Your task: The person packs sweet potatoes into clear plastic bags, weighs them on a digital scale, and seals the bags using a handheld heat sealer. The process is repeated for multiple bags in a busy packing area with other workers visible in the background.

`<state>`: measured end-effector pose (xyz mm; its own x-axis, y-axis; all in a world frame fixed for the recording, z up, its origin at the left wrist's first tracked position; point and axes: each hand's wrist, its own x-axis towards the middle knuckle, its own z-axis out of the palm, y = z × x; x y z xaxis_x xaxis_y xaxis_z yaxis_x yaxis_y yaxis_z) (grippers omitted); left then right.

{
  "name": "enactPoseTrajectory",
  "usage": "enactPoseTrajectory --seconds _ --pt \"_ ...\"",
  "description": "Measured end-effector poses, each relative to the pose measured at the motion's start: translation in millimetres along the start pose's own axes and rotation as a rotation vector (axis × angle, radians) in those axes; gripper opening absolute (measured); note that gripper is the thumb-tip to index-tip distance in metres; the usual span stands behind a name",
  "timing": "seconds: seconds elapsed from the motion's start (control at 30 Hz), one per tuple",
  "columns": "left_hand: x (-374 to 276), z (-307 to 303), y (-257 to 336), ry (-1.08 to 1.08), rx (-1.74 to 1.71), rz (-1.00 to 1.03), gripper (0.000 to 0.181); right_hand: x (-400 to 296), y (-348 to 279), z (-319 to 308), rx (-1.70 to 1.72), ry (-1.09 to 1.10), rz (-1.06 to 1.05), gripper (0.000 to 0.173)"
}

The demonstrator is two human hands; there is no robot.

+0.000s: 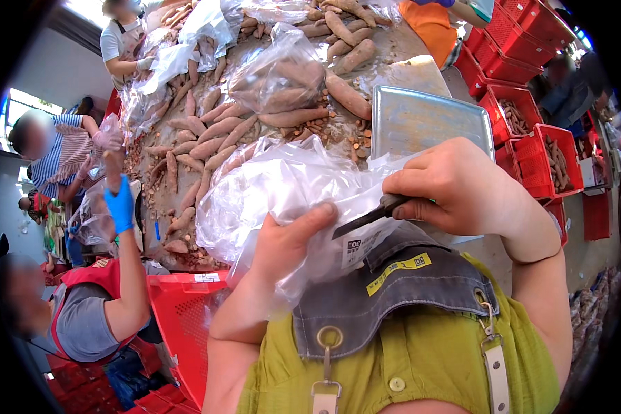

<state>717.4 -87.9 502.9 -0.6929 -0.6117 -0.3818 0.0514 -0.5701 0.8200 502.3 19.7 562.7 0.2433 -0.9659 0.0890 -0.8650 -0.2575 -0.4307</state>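
Note:
My right hand (434, 191) grips the dark handle of a small knife (365, 220), whose dark blade points left across clear plastic. My left hand (292, 243) has its thumb and fingers closed on a crumpled clear plastic bag (284, 181), near the blade's tip. Part of this plastic bears a printed label and hangs in front of my grey apron. Beyond it on the table (388, 67) lie many loose sweet potatoes (222, 129). A knotted-looking clear bag full of sweet potatoes (279, 80) stands among them, with small cut root pieces around it.
A metal tray (429, 119) lies at the right. Red crates (548, 160), some holding sweet potatoes, are stacked beyond it. Another red crate (186, 310) stands at my left. A co-worker's blue-gloved hand (119, 204) holds a sweet potato; several other people stand around the table.

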Motion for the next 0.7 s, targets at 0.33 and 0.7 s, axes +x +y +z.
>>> enactPoseTrajectory --seconds 0.33,0.7 --pt "-2.8 -0.3 -2.0 -0.029 0.055 0.076 0.030 -2.6 1.1 0.0 0.094 0.001 0.010 0.014" --pt "-0.8 -1.0 -3.4 -0.036 0.016 0.060 0.031 -8.6 1.4 -4.2 0.141 0.019 -0.025 0.017"
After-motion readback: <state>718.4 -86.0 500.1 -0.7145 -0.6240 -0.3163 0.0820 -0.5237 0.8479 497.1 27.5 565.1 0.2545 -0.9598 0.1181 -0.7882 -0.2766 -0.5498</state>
